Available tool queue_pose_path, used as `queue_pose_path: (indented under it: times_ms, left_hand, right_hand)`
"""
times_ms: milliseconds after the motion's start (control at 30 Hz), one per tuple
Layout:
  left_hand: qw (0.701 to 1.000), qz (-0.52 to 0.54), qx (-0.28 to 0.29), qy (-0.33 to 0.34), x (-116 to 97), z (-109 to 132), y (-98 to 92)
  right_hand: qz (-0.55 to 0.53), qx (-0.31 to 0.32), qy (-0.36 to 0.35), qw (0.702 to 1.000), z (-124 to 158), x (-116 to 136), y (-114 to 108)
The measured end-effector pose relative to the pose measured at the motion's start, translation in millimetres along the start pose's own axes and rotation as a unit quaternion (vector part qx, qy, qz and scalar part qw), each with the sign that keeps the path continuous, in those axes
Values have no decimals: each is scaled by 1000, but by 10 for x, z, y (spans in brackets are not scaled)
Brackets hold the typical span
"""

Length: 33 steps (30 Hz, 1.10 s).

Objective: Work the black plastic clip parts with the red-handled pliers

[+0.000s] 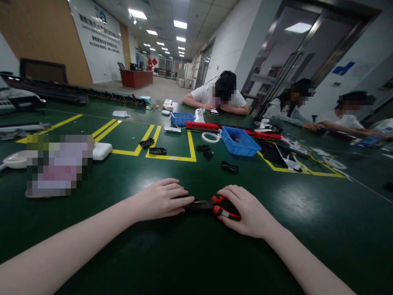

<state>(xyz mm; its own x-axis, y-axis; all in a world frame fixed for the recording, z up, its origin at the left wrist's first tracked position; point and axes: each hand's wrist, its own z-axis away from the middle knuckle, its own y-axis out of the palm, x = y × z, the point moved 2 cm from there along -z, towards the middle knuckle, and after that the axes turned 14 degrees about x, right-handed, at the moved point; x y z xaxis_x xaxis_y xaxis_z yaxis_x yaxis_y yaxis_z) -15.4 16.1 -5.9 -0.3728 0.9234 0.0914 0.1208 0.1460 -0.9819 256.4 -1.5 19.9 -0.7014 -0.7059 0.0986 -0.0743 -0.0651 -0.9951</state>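
Our right hand (245, 209) is curled around the handles of the pliers (213, 205), thumb low and fingers over the top; our left hand (166, 198) is palm down with its fingertips at the nose. The two hands stand apart, the pliers bridging them, and we cannot tell whether the left fingers pinch anything. The step in hand seems to be working something at the tip; the next move, we judge, calls for a steady right grip and left fingertips clear of the bite. The pliers lie crosswise, on or just over the green table (184, 262), their grips red and black and splayed, their nose dark and slim; how far the jaws part is too dim to read. Beyond them lie a black part (229, 166), another black piece (158, 150) inside yellow tape (193, 151), and a blue tray (245, 148). Across the table, a person (225, 92) leans over a phone (214, 111).
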Motion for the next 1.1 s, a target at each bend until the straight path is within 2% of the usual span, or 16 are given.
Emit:
queue_pose_path:
  times_ms: [233,567,1100]
  left_hand:
    - [995,92,10,-37,55,9,-13]
    - [960,261,31,-96,94,7,-20]
    - [929,358,30,-84,181,-18,41]
  right_hand:
    - [8,-22,8,1000,36,-124,-29]
    - [10,-17,-19,1000,-11,-16,-41]
    - [61,-63,-27,996,-76,-13,77]
